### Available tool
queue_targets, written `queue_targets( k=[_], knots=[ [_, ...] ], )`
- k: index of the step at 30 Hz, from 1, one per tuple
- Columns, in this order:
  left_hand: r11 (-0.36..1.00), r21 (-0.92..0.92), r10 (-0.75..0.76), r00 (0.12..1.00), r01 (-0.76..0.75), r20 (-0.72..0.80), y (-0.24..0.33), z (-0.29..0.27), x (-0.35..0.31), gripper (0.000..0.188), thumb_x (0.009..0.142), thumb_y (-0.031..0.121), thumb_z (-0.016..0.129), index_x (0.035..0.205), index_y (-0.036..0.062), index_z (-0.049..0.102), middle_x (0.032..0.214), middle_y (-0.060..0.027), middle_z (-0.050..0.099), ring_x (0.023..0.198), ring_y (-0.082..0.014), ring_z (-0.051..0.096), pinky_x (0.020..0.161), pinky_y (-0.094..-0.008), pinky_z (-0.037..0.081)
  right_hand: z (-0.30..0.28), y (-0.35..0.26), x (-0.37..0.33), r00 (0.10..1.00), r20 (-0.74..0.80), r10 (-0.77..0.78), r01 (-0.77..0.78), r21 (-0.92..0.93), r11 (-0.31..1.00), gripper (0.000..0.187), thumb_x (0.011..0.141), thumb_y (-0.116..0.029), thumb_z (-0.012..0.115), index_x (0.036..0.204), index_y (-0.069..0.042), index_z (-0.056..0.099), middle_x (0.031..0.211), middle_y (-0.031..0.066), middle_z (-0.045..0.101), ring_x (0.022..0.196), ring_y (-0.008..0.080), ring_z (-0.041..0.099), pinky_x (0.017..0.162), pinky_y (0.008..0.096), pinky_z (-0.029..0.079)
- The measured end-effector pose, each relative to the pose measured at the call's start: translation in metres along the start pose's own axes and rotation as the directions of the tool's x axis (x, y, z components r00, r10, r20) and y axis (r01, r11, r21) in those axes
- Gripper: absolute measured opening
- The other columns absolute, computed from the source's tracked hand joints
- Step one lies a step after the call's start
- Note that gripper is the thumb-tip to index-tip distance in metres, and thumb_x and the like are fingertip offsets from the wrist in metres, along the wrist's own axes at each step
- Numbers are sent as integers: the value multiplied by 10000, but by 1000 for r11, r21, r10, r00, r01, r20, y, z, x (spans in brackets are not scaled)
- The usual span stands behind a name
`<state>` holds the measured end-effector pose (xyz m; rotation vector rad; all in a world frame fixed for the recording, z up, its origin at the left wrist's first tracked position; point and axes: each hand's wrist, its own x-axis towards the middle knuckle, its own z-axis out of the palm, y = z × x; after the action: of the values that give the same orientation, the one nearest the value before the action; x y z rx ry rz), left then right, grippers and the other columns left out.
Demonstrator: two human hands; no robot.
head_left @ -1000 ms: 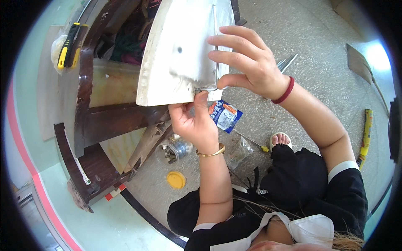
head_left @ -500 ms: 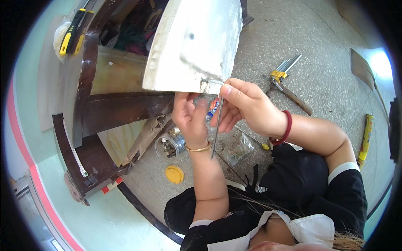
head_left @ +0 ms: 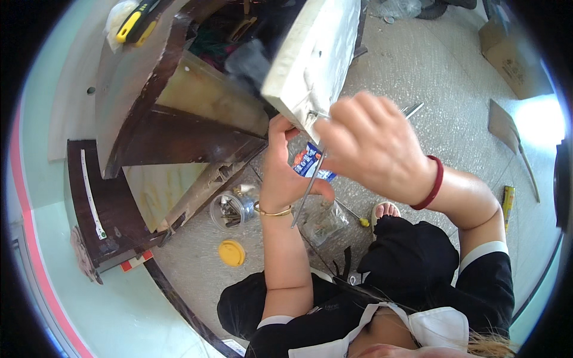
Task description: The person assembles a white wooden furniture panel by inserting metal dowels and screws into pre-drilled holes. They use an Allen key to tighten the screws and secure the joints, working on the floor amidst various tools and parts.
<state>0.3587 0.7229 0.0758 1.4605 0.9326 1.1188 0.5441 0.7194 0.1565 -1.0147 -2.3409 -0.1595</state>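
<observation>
A white panel (head_left: 316,53) with a dented, chipped surface stands at a slant in front of me. My right hand (head_left: 373,143) is closed and smeared by motion at its lower corner, gripping a long L-shaped hex key (head_left: 306,196). The key's long arm slopes down to the left; its short end points toward a dark hole or bolt (head_left: 311,114) in the panel. My left hand (head_left: 283,170) is just below that corner, fingertips touching its underside and partly hidden, thumb stretched away. Behind the hands, a blue printed packet (head_left: 310,161) shows.
Dark brown furniture (head_left: 191,134) stands left, with yellow-black handled tools (head_left: 136,22) on top. On the floor are a clear jar of hardware (head_left: 230,210), a yellow lid (head_left: 231,253), a plastic bag (head_left: 327,222) and a yellow-tipped screwdriver (head_left: 364,222). A shovel (head_left: 504,128) and cardboard box (head_left: 513,56) are right.
My right hand has turned over and closed round the hex key's bend, its knuckles now up. My left thumb has spread outward. The panel appears more edge-on and further right.
</observation>
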Motion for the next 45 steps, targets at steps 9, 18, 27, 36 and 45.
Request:
queue_targets(
  k=[9,18,27,36,45],
  knots=[
    [985,74,161,986,-157,-43,0,2,0,751,680,245,833,1268,-9,443,1221,-100,483,1107,-211,504,979,-352,390,9,9,4,983,-123,133,-61,467,882,196,776,-180,691,751,-62,536,600,49,516,507,160,526,467,259,409],
    [986,-54,143,971,-156,-190,-4,16,3,355,888,195,658,1143,-22,541,1100,-84,556,958,-144,557,872,-285,446,76,47,-15,324,498,804,-609,760,-226,227,871,-172,606,1021,-60,477,715,-22,451,555,49,391,479,197,319],
    [984,-142,82,986,-103,-148,-4,0,3,263,923,65,574,1162,-42,546,1152,-58,546,969,-110,548,846,-251,450,95,-16,-84,692,623,365,-683,728,52,277,985,-203,433,1098,5,577,805,22,564,750,114,513,716,276,443],
    [956,-292,-40,999,34,-14,-8,-11,1,335,908,0,551,1237,-50,521,1243,-79,492,1056,-142,540,926,-275,426,6,-30,-34,903,397,-165,-140,634,761,598,775,-34,580,1350,-14,420,705,64,576,527,237,569,466,336,449],
    [973,-223,55,998,-57,-14,-1,-7,3,348,914,49,570,1251,-26,529,1242,-83,504,1062,-144,542,915,-276,437,-18,6,5,995,-96,-33,28,-53,998,554,688,1,632,1233,-42,539,634,6,487,486,165,490,453,312,414]
  ],
)
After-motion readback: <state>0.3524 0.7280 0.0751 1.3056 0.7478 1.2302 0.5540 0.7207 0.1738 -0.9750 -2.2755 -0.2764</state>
